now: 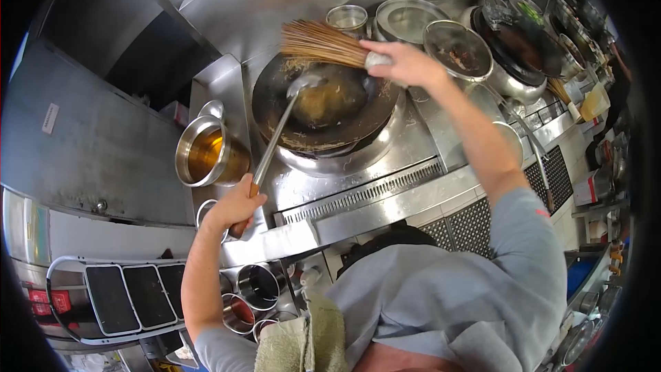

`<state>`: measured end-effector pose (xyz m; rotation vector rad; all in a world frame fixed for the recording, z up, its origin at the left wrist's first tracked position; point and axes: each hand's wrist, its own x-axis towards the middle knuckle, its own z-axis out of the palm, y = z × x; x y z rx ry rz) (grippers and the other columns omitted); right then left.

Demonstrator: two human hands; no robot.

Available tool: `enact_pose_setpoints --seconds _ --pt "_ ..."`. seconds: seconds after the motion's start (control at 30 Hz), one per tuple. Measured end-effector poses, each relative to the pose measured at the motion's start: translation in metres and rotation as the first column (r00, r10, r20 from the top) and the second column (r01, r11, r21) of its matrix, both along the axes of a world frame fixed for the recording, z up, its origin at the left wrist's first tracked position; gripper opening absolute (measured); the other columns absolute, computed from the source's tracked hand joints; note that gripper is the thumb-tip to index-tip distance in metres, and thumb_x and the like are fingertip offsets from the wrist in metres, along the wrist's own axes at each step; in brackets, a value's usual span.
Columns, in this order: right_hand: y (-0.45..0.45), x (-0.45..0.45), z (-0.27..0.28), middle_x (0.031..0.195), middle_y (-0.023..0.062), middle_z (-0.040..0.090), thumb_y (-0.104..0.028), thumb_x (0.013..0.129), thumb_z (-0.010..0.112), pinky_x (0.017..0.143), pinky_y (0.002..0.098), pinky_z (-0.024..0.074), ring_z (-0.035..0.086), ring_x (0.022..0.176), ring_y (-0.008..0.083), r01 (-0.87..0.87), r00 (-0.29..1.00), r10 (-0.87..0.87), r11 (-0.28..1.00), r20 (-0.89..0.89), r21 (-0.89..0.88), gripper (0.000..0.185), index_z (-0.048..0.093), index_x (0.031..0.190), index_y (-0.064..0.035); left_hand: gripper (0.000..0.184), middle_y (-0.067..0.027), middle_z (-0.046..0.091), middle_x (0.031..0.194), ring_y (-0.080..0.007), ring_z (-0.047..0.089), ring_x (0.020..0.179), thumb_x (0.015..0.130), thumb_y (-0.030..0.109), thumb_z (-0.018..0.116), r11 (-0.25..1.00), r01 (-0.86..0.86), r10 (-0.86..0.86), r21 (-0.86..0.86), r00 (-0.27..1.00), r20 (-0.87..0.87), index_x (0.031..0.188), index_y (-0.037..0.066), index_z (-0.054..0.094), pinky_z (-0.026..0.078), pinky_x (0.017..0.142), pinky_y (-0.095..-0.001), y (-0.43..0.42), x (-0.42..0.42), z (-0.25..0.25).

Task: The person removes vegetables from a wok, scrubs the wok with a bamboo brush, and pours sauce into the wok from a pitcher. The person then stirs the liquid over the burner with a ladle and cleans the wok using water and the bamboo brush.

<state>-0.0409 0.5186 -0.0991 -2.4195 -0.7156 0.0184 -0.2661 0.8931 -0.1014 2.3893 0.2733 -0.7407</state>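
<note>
My left hand (pixel 235 205) is closed round the wooden handle of a long metal ladle (pixel 274 139). The ladle's bowl rests in a large dark wok (pixel 358 124) with murky liquid and brown bits round its inner wall. Over the wok's back right rim, my right hand (pixel 399 64) grips the bound white end of a bamboo brush (pixel 322 43). The brush's bristles point left, above the far side of the wok.
A metal pot of amber liquid (pixel 206 155) stands left of the wok. A strainer (pixel 458 50) and a second dark wok (pixel 520 52) sit at the right. Several containers (pixel 260 286) are below the counter, near a green towel (pixel 282 344).
</note>
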Motion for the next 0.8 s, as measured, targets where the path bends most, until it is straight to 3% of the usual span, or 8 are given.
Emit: enact_pose_setpoints --seconds 0.07,0.17,0.3,0.43,0.6,0.7,0.73,0.8 --pt "0.015 0.028 -0.071 0.106 0.0155 0.066 -0.022 0.078 0.067 0.077 0.0323 0.0514 0.065 0.087 0.0247 -0.12 0.991 0.131 0.967 -0.036 0.223 0.061 0.048 0.134 -0.0105 0.03 -0.0116 0.053 0.064 -0.0196 0.056 0.047 0.085 0.018 0.058 0.999 0.044 -0.044 0.009 0.999 0.023 0.098 0.001 0.036 0.044 0.043 -0.0362 0.006 -0.007 -0.014" --pt "0.016 0.04 -0.087 0.09 0.01 0.064 -0.02 0.073 0.066 0.058 0.0343 0.0534 0.062 0.078 0.0204 0.088 0.801 -0.018 0.992 -0.598 0.088 0.056 0.056 0.128 -0.0155 0.03 -0.0161 0.055 0.067 -0.0253 0.058 0.049 0.084 0.019 0.059 0.991 0.092 -0.105 0.095 0.985 0.135 0.096 0.003 0.036 0.046 0.047 -0.041 0.022 -0.012 -0.037" --pt "0.01 0.03 -0.063 0.091 0.0072 0.064 -0.025 0.074 0.07 0.047 0.0299 0.0499 0.06 0.062 0.015 0.151 0.821 0.035 0.95 -0.57 0.275 0.064 0.05 0.134 -0.0176 0.022 -0.0251 0.06 0.077 -0.0362 0.063 0.062 0.08 0.012 0.052 0.976 -0.014 -0.017 0.218 0.99 0.138 0.095 0.0 0.042 0.05 0.057 -0.0458 0.016 -0.01 -0.038" --pt "-0.01 0.046 -0.06 0.098 0.01 0.066 -0.026 0.071 0.069 0.058 0.0349 0.0529 0.064 0.075 0.0219 0.105 0.859 -0.115 0.993 -0.498 -0.048 0.064 0.053 0.131 -0.0166 0.037 -0.0278 0.063 0.094 -0.0411 0.061 0.095 0.069 0.014 0.063 0.758 0.121 -0.189 0.641 0.981 0.037 0.104 0.002 0.055 0.048 0.085 -0.0462 0.023 0.002 -0.046" --pt "-0.022 0.041 -0.035 0.106 0.0143 0.066 -0.029 0.07 0.071 0.082 0.0311 0.0493 0.064 0.089 0.0218 0.158 0.937 -0.05 0.944 -0.345 0.291 0.067 0.052 0.131 -0.0117 0.023 -0.0265 0.063 0.082 -0.0444 0.061 0.082 0.078 0.019 0.063 0.801 -0.096 -0.203 0.591 0.885 0.419 0.091 0.001 0.055 0.049 0.073 -0.0515 -0.007 0.011 -0.071" --pt "-0.008 0.057 -0.087 0.089 0.007 0.067 -0.027 0.073 0.071 0.054 0.0298 0.0515 0.062 0.06 0.0174 -0.126 0.915 0.187 0.974 -0.358 0.188 0.063 0.052 0.132 -0.0136 0.022 -0.0241 0.064 0.077 -0.0439 0.062 0.078 0.08 0.021 0.065 0.772 -0.18 -0.167 0.61 0.869 0.466 0.09 0.005 0.055 0.049 0.07 -0.0524 -0.016 0.003 -0.086" --pt "-0.022 0.023 -0.04 0.089 0.006 0.066 -0.027 0.073 0.07 0.047 0.0284 0.0489 0.059 0.056 0.0146 0.09 0.769 0.035 0.983 -0.638 0.162 0.06 0.054 0.13 -0.0151 0.021 -0.0231 0.064 0.076 -0.0438 0.062 0.076 0.079 0.021 0.065 0.753 -0.223 -0.155 0.619 0.854 0.496 0.09 0.006 0.055 0.049 0.069 -0.0524 -0.009 -0.008 -0.092" --pt "-0.045 0.041 -0.031 0.092 0.0055 0.064 -0.029 0.074 0.072 0.047 0.0277 0.0488 0.059 0.06 0.0143 0.13 0.806 0.052 0.956 -0.59 0.262 0.063 0.052 0.132 -0.0161 0.019 -0.0216 0.064 0.075 -0.0418 0.062 0.077 0.079 0.021 0.066 0.73 -0.297 -0.062 0.615 0.868 0.493 0.089 0.008 0.057 0.048 0.066 -0.0519 0.001 -0.029 -0.109"
